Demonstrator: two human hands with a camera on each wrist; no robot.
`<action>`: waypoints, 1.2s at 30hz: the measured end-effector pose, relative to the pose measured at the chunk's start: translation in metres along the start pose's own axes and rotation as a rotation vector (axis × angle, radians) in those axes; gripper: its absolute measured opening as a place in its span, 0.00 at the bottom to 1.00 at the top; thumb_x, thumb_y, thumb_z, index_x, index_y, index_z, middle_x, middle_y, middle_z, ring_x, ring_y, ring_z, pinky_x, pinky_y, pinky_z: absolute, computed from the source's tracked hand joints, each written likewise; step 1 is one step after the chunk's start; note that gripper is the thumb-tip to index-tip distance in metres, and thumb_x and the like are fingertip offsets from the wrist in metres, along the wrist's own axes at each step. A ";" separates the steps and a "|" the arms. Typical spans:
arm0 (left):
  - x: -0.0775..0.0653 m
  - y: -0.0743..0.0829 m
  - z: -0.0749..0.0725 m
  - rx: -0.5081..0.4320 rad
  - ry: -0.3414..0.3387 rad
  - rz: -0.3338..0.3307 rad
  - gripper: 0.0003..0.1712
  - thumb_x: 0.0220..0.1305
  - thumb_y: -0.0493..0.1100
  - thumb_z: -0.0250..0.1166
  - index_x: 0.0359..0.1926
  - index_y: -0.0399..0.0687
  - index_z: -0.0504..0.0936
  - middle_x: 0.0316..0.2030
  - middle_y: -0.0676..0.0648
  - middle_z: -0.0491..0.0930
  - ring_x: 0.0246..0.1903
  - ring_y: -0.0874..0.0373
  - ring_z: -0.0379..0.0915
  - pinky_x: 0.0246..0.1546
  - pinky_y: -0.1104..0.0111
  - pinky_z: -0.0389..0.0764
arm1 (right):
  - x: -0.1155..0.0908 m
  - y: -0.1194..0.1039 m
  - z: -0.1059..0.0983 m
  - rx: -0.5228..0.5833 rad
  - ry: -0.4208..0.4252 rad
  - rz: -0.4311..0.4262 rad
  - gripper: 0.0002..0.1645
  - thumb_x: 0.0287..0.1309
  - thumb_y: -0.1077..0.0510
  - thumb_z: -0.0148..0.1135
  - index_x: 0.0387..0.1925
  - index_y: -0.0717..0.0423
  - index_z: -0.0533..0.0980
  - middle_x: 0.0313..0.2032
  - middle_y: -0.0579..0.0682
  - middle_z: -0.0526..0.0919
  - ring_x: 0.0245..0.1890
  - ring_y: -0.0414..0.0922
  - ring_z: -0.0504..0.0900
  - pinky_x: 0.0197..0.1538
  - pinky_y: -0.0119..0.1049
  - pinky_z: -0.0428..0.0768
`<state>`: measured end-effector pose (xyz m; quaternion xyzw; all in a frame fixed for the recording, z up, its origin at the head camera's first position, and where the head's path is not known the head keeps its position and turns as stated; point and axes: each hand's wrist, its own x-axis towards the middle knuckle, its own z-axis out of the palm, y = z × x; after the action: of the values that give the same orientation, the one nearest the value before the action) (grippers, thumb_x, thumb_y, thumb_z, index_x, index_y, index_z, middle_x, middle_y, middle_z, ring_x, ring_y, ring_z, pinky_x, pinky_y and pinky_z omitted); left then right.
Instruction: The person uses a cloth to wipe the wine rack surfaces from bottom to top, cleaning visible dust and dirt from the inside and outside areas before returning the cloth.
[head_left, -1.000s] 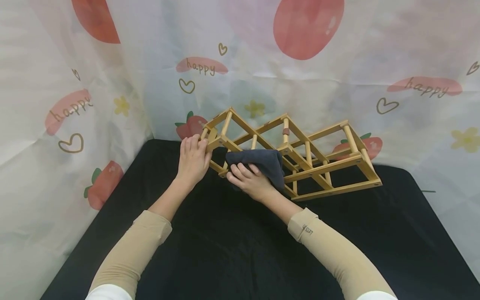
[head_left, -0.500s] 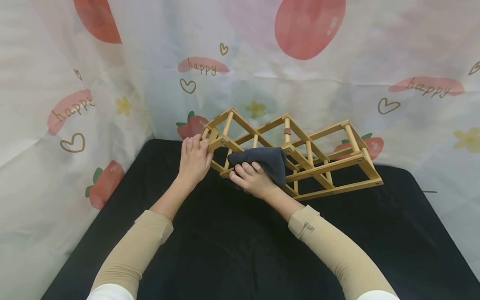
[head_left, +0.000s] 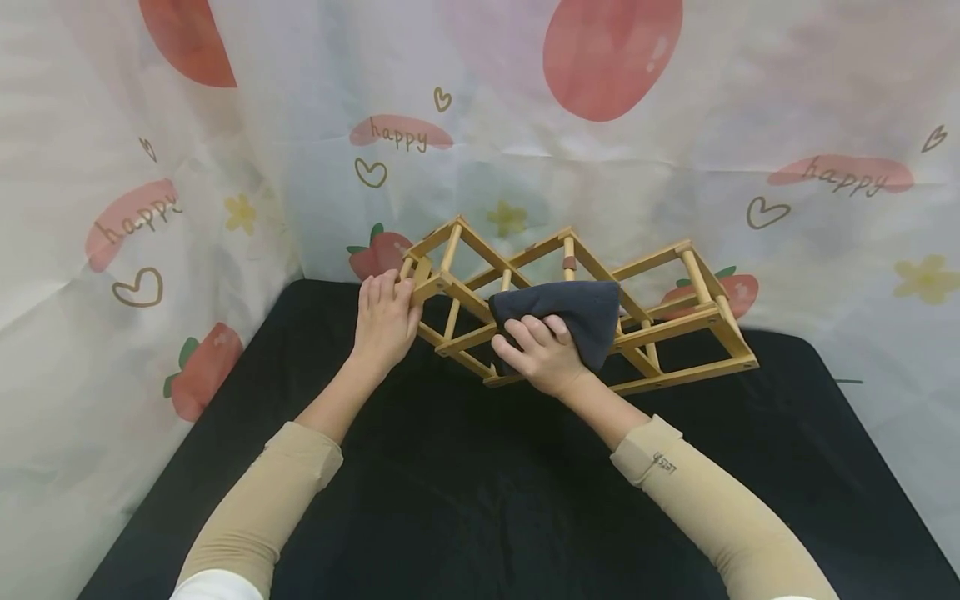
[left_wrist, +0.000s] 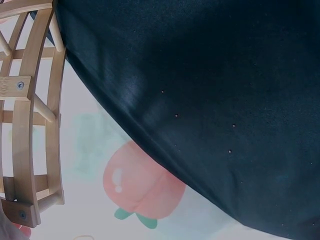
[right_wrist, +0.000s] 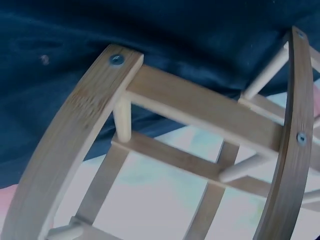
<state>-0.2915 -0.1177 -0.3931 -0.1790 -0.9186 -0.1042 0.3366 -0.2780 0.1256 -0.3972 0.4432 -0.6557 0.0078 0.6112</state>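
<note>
A light wooden folding wine rack (head_left: 667, 331), built of crossed slats and round dowels, stands zigzag at the back of the table. My left hand (head_left: 384, 321) grips its left end, fingers over the end piece and thumb at the near side. With my right hand (head_left: 543, 354) I hold a dark blue-grey cloth (head_left: 585, 302) against the front slats near the middle. The cloth hides part of the rack there. Slats with screw heads of the rack (left_wrist: 24, 135) fill the left edge of the left wrist view; in the right wrist view the rack (right_wrist: 200, 107) shows large.
Black cloth covers the table (head_left: 450, 500), whose rounded back corners lie close to the hanging fabric backdrop (head_left: 675, 183) printed with fruit, hearts and "happy". A brown band (head_left: 569, 262) circles one dowel of the rack.
My right hand has slid the cloth rightward along the rack's front, uncovering the slats near the left end. The left hand stays on the rack's end, and the rack keeps its place.
</note>
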 end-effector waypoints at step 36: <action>0.000 0.000 0.001 -0.017 0.005 -0.013 0.11 0.63 0.40 0.52 0.44 0.39 0.67 0.47 0.38 0.63 0.47 0.44 0.57 0.59 0.53 0.52 | -0.022 -0.049 0.038 0.037 -0.051 -0.045 0.07 0.56 0.63 0.50 0.29 0.49 0.72 0.29 0.48 0.75 0.28 0.45 0.70 0.37 0.41 0.64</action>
<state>-0.2917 -0.1173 -0.3939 -0.1757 -0.9180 -0.1146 0.3365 -0.2821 0.0871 -0.4504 0.4691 -0.6608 -0.0052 0.5859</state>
